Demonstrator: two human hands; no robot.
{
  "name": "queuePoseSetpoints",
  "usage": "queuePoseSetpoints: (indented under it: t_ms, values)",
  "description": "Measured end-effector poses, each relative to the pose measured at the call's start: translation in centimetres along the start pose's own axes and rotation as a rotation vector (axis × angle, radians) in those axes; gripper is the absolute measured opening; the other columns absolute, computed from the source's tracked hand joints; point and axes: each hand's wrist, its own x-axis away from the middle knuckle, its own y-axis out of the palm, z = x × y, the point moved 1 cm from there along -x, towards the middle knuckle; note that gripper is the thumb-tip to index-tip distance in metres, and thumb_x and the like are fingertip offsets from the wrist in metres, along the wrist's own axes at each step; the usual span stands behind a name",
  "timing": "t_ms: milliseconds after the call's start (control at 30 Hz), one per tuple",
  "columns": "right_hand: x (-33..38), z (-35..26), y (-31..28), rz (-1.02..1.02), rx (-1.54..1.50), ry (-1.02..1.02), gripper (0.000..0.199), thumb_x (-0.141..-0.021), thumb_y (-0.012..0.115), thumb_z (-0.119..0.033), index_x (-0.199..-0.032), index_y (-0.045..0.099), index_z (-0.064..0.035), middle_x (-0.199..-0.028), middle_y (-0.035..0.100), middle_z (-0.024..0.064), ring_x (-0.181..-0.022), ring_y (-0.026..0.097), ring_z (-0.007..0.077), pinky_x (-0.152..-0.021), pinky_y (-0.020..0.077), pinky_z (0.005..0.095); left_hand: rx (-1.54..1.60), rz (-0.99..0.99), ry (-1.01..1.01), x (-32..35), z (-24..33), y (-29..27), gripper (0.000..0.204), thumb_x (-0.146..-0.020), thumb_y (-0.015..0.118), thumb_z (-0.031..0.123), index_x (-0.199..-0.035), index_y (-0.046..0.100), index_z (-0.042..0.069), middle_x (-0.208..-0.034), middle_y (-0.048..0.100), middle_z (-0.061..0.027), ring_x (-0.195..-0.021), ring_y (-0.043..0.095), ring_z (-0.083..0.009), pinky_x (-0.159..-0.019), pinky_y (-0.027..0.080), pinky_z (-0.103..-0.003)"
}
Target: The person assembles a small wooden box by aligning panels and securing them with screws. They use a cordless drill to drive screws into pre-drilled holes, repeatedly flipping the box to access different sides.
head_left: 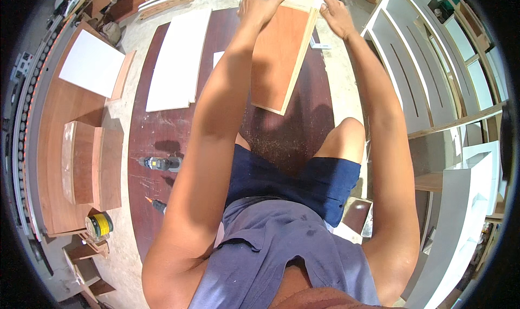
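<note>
My left hand [259, 6] grips the far left edge of a reddish-brown wooden panel [279, 59] with a pale plywood edge. My right hand [336, 13] holds the same panel at its far right corner. The panel is tilted up off a dark brown board [157, 141] lying on the floor. Both arms reach forward over my knees.
White panels [179, 59] lie on the dark board; another white panel [91, 64] rests on brown boards at left. A cordless drill [160, 163] and a screwdriver [157, 204] lie near my left arm. A small tin [99, 225] stands lower left. White shelving units [433, 81] stand at right.
</note>
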Motion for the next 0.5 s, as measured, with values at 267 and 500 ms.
queuePoseSetpoints:
  t_ms: [267,500]
  values:
    - [3.4,-20.0,6.0,0.282,0.327,-0.098,0.064,-0.08,0.068,-0.063,-0.116,0.065,-0.0112,-0.121,0.054,0.0168,-0.131,0.044,0.0377,-0.109,0.0233,0.0676,0.373,-0.023,0.019,4.3,-11.2,-8.9,0.037,-0.087,0.066,0.025,-0.122,0.073,0.014,-0.123,0.059,-0.0115,-0.116,0.057,-0.0242,-0.105,0.043,-0.037]
    - [7.1,-26.9,9.0,0.432,0.332,-0.104,0.049,-0.073,0.077,-0.049,-0.111,0.066,-0.0194,-0.111,0.058,0.0004,-0.099,0.055,0.0236,-0.092,0.0354,0.0488,0.541,-0.43,-0.025,3.8,-9.7,-11.0,0.041,-0.093,0.063,0.027,-0.127,0.068,0.004,-0.129,0.063,-0.0124,-0.118,0.059,-0.0196,-0.105,0.042,-0.03]
